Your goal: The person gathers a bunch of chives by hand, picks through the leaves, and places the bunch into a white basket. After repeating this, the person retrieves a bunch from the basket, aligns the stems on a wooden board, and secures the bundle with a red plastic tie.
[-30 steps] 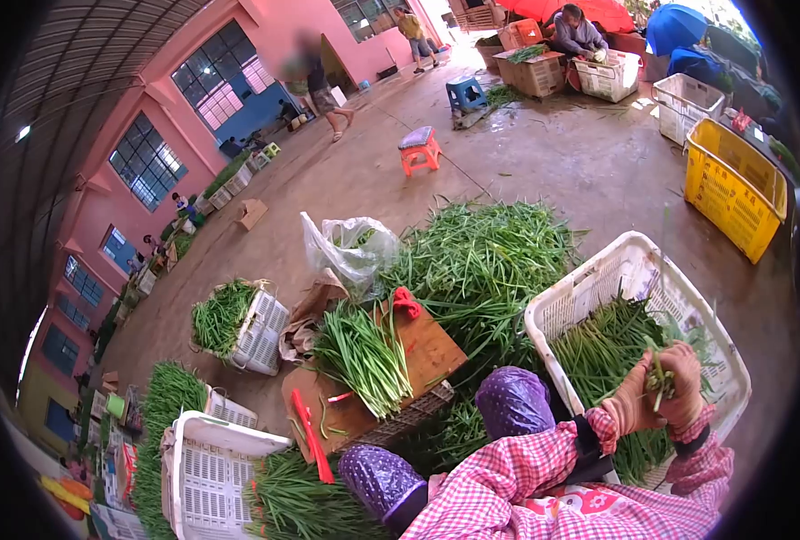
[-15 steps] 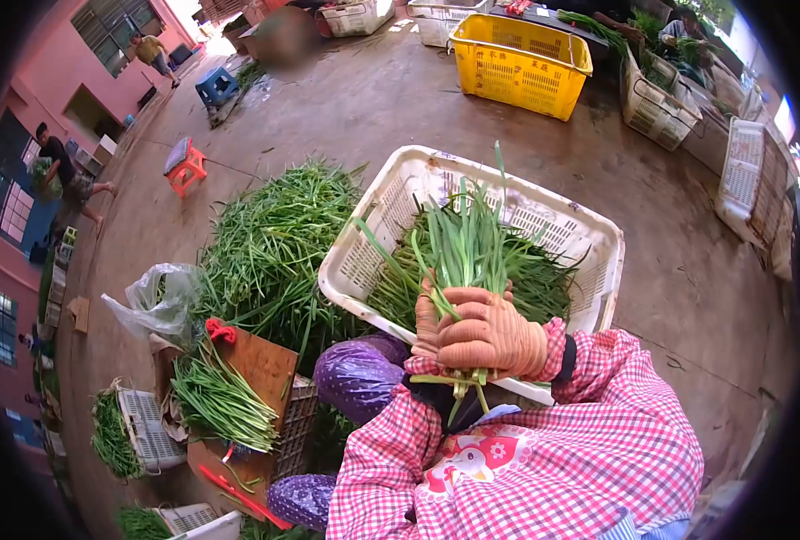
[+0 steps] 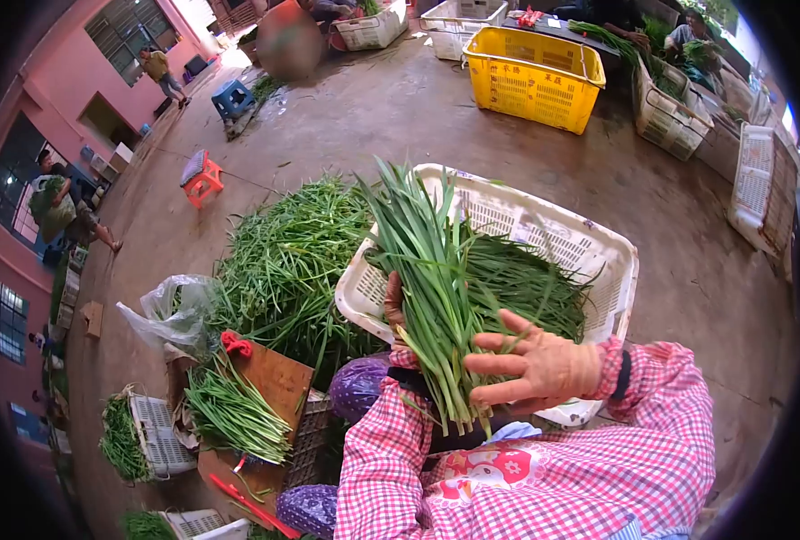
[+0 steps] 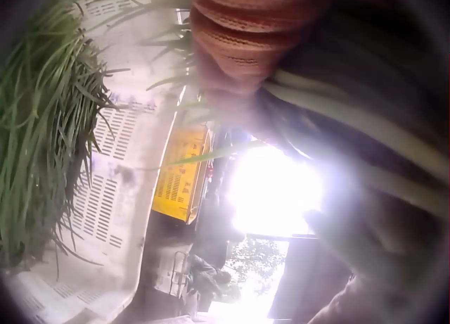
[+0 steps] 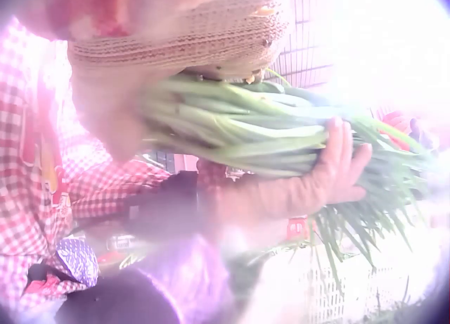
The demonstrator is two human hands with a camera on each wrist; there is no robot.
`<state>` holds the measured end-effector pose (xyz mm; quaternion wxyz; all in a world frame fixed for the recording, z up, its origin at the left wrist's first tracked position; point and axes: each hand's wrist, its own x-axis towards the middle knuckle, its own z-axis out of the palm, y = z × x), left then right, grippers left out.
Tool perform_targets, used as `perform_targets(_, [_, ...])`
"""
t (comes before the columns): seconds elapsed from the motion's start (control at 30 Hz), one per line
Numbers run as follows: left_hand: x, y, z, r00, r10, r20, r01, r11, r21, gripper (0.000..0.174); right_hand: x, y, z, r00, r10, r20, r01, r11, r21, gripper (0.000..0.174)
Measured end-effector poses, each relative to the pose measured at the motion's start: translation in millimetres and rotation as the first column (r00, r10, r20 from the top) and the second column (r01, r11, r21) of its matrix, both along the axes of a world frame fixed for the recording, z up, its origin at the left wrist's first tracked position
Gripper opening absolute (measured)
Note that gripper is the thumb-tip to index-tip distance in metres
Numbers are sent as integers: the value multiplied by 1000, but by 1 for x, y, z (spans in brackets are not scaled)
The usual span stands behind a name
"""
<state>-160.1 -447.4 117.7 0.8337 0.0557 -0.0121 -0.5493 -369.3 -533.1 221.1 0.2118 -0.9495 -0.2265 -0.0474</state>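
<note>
Red-and-white gingham sleeves (image 3: 656, 369) reach over a white crate (image 3: 499, 216) of greens in the head view. The person's left hand (image 3: 394, 301) grips a long-leaved bunch (image 3: 427, 288) tilted across the crate's left side, pale stalk ends toward the apron (image 3: 553, 477). The right hand (image 3: 535, 364), its fingers spread, is just beside the stalks; whether it touches them cannot be told. Chinese characters mark a yellow crate (image 3: 535, 94) beyond, too small to read with certainty, and a cartoon bird is printed on the apron. At left, cut stalks (image 3: 238, 414) lie on a wooden board (image 3: 278, 373) near a loose heap (image 3: 296, 234) of greens.

In the left wrist view, ribbed orange-brown glove fabric (image 4: 256, 28) looms at the top beside blurred stalks; the grip cannot be told from here. Smudged purple marks show on the white crate's slotted wall, and the yellow crate's dark lettering is illegible. Only here does foliage (image 4: 256, 257) appear, below a glaring patch of light.

The right wrist view, washed out by glare, reveals what the head view hides: the left hand's fingers (image 5: 334, 162) against the bunch's other side. A purple patterned knee covering (image 5: 77, 261) shows at lower left.
</note>
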Motion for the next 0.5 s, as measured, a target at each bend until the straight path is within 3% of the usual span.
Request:
perform_targets(0.03, [9,2,-2,995,-79,56,78,997,6,51,-7,-7,10,997,-56,-47,59,997,58,65])
perform_targets(0.07, [8,1,1,999,-6,49,5,1000,18,50,-13,-14,17,990,-97,-98,108,987,116,70])
perform_targets(0.1, [7,4,14,998,-67,-11,66,996,-56,50,-19,-22,15,985,-103,-140,148,918,367,73])
perform_targets(0.13, [6,10,31,991,-118,-65,109,986,-127,51,-25,-30,8,978,-79,-194,181,784,594,75])
perform_targets(0.17, [5,14,39,987,-128,-93,121,990,-75,50,-32,-33,-5,935,-122,-333,344,538,770,81])
perform_targets(0.2, [4,17,40,984,-129,-122,128,992,-22,50,-38,-34,-21,868,-103,-487,496,243,834,87])
perform_targets(0.27, [5,7,23,986,-124,-108,130,991,42,45,-28,-41,-48,818,-36,-575,570,-88,817,95])
perform_targets(0.3, [2,8,28,990,-110,-92,114,993,37,43,-24,-43,-67,810,27,-586,582,-167,796,100])
perform_targets(0.43, [-8,-7,31,993,-108,-39,111,992,68,41,20,-28,-62,819,206,-536,568,-153,808,99])
perform_targets(0.5, [-11,-2,51,976,-215,25,213,975,67,40,52,-22,-45,917,130,-376,395,-179,901,92])
